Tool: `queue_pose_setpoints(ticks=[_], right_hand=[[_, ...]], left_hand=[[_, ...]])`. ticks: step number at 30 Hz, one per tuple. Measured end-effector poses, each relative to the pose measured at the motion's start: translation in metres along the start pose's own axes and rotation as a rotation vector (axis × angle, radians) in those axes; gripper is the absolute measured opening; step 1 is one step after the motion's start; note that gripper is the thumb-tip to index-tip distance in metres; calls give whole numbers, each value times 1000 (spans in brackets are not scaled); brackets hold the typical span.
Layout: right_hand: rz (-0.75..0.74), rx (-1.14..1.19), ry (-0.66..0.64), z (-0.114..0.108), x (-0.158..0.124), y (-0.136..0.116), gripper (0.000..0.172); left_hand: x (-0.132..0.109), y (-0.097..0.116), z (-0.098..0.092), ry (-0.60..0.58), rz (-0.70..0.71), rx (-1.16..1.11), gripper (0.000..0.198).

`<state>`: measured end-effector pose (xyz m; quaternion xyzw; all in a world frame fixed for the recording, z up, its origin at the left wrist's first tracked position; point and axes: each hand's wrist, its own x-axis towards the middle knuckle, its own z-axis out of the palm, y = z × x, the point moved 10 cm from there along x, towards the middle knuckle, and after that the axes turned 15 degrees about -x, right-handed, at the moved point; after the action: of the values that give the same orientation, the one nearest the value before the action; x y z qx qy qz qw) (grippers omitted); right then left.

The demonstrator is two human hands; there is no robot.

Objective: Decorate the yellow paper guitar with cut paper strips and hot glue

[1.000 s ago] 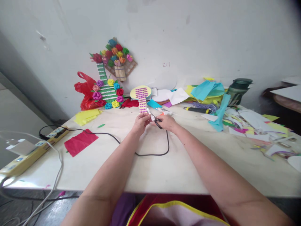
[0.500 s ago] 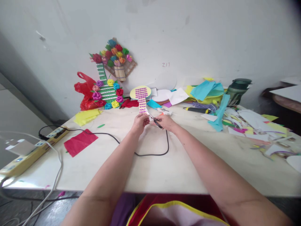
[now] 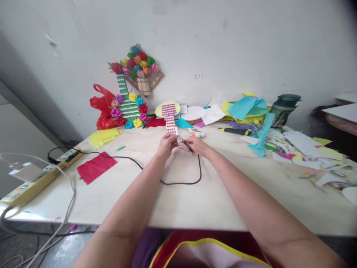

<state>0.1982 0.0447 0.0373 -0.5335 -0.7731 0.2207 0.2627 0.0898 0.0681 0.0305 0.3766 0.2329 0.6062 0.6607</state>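
My right hand (image 3: 197,146) grips a pair of scissors (image 3: 187,144) with dark handles, their blades pointing up and left. Close beside it, the fingers of my left hand (image 3: 168,144) are pinched together near the blade tips; what they hold is too small to make out. Just beyond the left fingertips is the lower end of a yellow paddle-shaped cutout (image 3: 170,120) with purple stripes and a round top. Behind my right hand lies a white glue gun (image 3: 199,134) with an orange part, partly hidden by the fingers.
A black cord (image 3: 181,183) loops across the table to a power strip (image 3: 41,180). Red paper (image 3: 97,167) lies at left. A flower-decorated green guitar shape (image 3: 129,108) stands behind. A utility knife (image 3: 235,131), green bottle (image 3: 285,108) and paper scraps (image 3: 301,143) are at right.
The scissors have turned slightly, and their blades look closer together. Both hands stay in nearly the same place; the whole view has shifted a little.
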Motion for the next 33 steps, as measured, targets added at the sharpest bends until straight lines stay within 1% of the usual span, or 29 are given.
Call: queue_pose_setpoints(ticks=[3,8,12,17,22,26,29,33], right_hand=[[0,76,-12,2,-1,-1,35],[36,118,32,-2,-2,-1,37],[47,141,48,-6,-3,-2,38],[44,158,64,-9,-3,-2,37],[31,28,94,-12,-2,0,32],[20,-97,119,-15,-1,2,28],[17,-128,118,-15,0,1,28],[20,-118,102,-14,-1,1,34]], left_hand=[[1,0,-3,16,9,-5,16],[2,1,-7,53,16,23,18],[2,3,-6,34,15,43,20],[1,5,-6,25,0,13,21],[2,-2,-6,17,-62,-25,21],[4,-5,-10,37,-76,-44,18],[4,-3,-11,42,-63,-30,16],[3,-3,-10,35,-57,-6,15]])
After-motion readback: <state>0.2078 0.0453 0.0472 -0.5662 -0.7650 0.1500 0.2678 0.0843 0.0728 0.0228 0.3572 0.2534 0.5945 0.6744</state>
